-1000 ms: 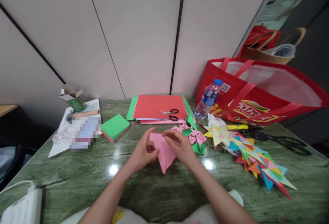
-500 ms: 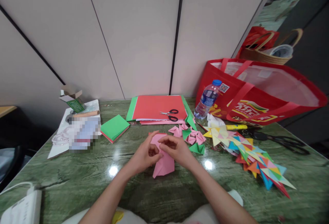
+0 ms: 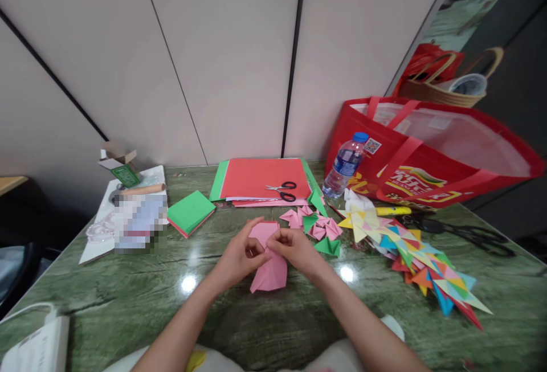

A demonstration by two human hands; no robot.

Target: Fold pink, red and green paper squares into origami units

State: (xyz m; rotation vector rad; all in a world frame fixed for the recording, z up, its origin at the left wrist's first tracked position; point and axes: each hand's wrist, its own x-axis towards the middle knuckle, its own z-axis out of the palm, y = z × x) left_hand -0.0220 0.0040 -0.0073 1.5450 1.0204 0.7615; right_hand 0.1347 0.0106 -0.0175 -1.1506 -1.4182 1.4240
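A sheet of pink paper (image 3: 270, 277), partly folded, is held between both hands above the table. My left hand (image 3: 243, 251) pinches it from the left with thumb and index finger. From the right, my right hand (image 3: 294, 249) pinches the paper close to the left thumb. The fingers hide the crease between them. Behind it a flat pink area with a red edge (image 3: 270, 223) shows; whether that is the same sheet I cannot tell. To the right lie folded pink pieces (image 3: 331, 228) and folded green pieces (image 3: 328, 246).
Small scissors (image 3: 282, 191) lie on a stack of red paper (image 3: 265, 175). A green paper block (image 3: 191, 212) sits left. At right are a water bottle (image 3: 344, 167), a red bag (image 3: 384, 150), colourful folded paper stars (image 3: 427, 264) and large black scissors (image 3: 465, 232).
The lower part of the pink paper has shifted slightly left and up. Both hands keep their pinch, with the right fingers moved a little.
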